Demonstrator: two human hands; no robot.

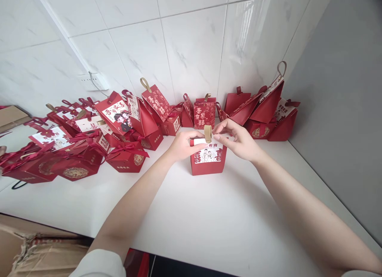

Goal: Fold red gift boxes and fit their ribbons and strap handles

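Note:
A red gift box (208,169) with a white printed panel of a couple stands upright on the white table. My left hand (185,145) pinches the box's top edge from the left, thumb in front and fingers behind. A tan ribbon loop (208,133) sticks up from the top, between my two hands. At the right of the loop, my right hand (235,140) has its thumb and fingers curled near the top corner. Whether those fingertips grip the ribbon or a part too small to see, I cannot make out.
Many red gift boxes (128,157) with ribbons crowd the table's left side. More boxes (265,106) lean at the back right, and a patterned box (204,112) stands behind. Around are a tiled wall (191,42), a grey panel (337,110) and a cardboard carton (44,257).

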